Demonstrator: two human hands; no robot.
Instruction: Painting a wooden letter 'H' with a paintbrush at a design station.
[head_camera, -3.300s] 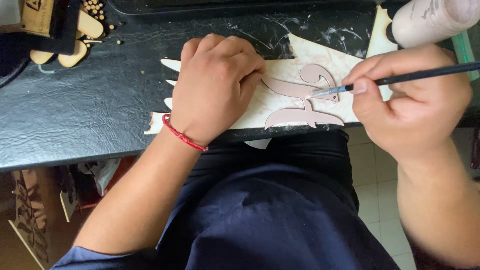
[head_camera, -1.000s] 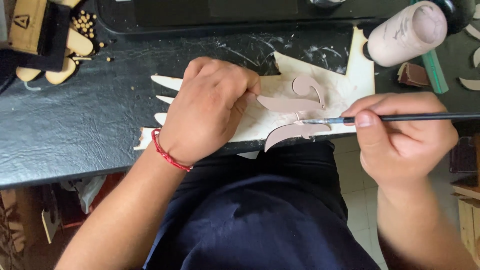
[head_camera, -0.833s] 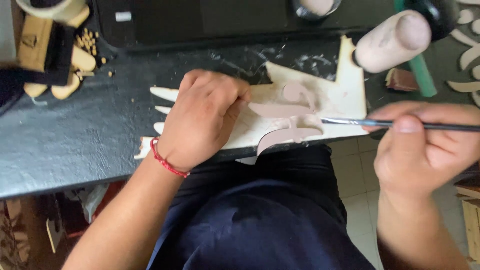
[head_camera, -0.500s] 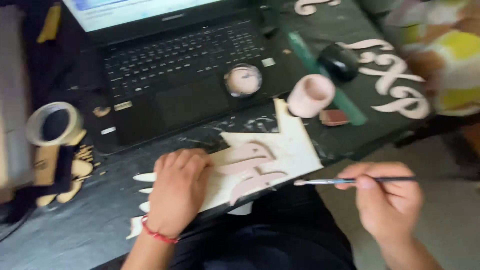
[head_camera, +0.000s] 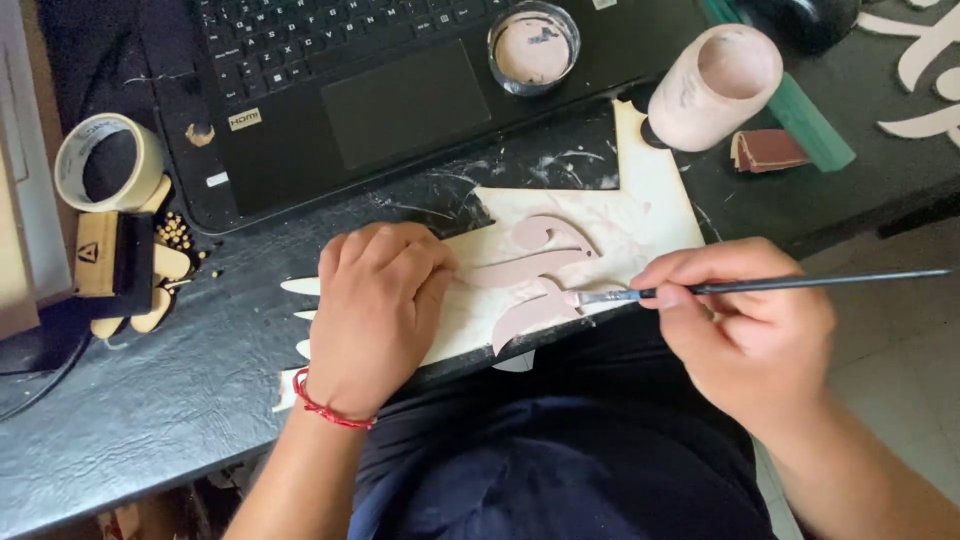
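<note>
Two hands work at the table edge in the head view: the left hand (head_camera: 378, 310) lies curled, knuckles up, pressing down the pale cut-out board (head_camera: 640, 215), while the right hand (head_camera: 745, 325) pinches a thin paintbrush (head_camera: 760, 287), its tip touching the pink curved piece (head_camera: 535, 275) lying between both hands. Beyond the right hand stands a pink-smeared cup (head_camera: 715, 85).

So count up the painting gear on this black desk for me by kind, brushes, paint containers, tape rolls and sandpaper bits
Thin black-handled paintbrush, held in the right hand: 1
Paint containers, a small round glass dish of pink paint and a pink-smeared cylindrical cup: 2
Roll of cream masking tape: 1
Folded brown sandpaper piece: 1
Total: 5
</note>
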